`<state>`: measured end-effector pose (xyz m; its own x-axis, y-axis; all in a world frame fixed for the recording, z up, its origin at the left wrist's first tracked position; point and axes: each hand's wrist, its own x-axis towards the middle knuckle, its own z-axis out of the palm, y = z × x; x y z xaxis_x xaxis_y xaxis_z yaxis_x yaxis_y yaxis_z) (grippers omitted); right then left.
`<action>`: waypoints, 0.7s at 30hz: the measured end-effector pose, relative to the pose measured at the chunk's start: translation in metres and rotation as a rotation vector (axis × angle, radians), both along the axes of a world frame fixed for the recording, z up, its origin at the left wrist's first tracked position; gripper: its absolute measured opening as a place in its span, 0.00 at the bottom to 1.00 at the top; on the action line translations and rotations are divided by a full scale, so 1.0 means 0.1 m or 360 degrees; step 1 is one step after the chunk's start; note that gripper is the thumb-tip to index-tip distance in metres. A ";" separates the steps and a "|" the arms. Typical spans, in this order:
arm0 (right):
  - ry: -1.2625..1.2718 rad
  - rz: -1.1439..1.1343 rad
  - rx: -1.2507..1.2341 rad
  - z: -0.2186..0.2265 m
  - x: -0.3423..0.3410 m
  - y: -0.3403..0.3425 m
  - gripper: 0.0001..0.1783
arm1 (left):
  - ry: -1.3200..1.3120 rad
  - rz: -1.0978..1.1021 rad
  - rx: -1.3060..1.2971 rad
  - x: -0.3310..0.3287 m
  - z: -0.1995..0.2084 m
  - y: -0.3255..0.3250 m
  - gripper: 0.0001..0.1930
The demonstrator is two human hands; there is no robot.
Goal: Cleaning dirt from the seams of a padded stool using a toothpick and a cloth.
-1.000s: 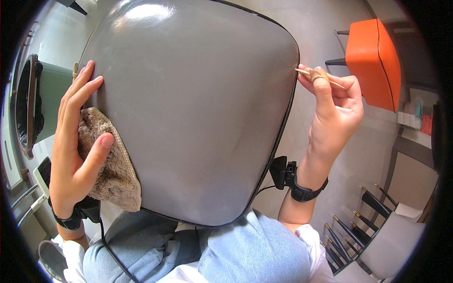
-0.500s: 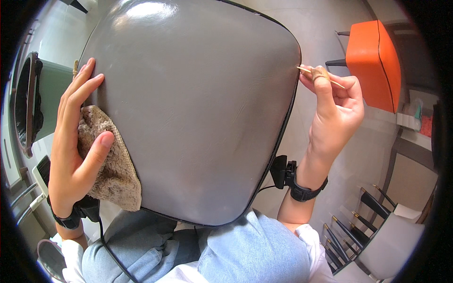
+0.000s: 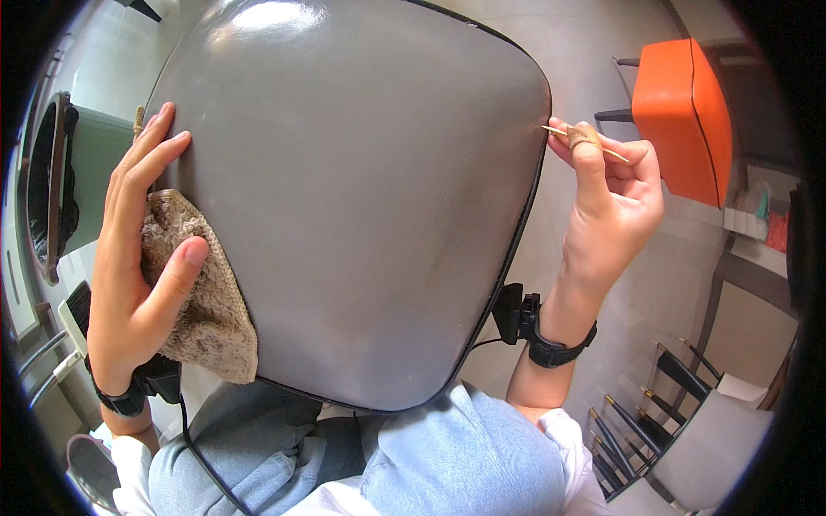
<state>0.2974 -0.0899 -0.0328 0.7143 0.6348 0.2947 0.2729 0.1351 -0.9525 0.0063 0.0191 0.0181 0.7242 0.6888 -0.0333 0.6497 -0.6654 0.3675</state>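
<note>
A grey, smooth padded chair seat (image 3: 353,206) with dark piping round its edge tilts above my lap. My left hand (image 3: 138,241) lies along its left edge, fingers stretched over the rim. Beneath its palm and thumb a brown, fuzzy cloth (image 3: 211,301) is held against the seat. At the right edge, my right hand (image 3: 611,185) pinches a thin wooden toothpick (image 3: 616,154) between thumb and fingers. The toothpick's left tip meets the dark piping. A tan bandage (image 3: 584,136) wraps the right thumb.
An orange chair (image 3: 675,116) stands on the floor at the upper right. At the left is a greenish bin (image 3: 99,163) with a dark liner. Grey chairs with dark legs (image 3: 637,430) lie at the lower right. A black cable (image 3: 198,456) hangs from my left wrist.
The toothpick's tip has dropped very slightly along the seat's right edge. Both hands otherwise stay nearly where they were.
</note>
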 end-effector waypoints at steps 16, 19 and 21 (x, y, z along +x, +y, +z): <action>0.0058 -0.0031 0.0038 -0.02 0.01 0.00 0.09 | 0.0010 0.0000 0.0007 0.00 0.00 0.00 0.30; -0.0019 0.0055 0.0047 -0.02 0.03 -0.01 0.07 | 0.0013 -0.0009 0.0011 0.01 0.00 0.00 0.30; -0.0018 0.0002 0.0030 -0.02 0.02 0.00 0.07 | 0.0019 -0.0012 0.0012 0.01 0.00 0.00 0.30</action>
<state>0.2992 -0.0899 -0.0351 0.7101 0.6300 0.3145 0.2835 0.1530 -0.9467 0.0075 0.0187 0.0184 0.7288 0.6837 -0.0369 0.6492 -0.6730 0.3544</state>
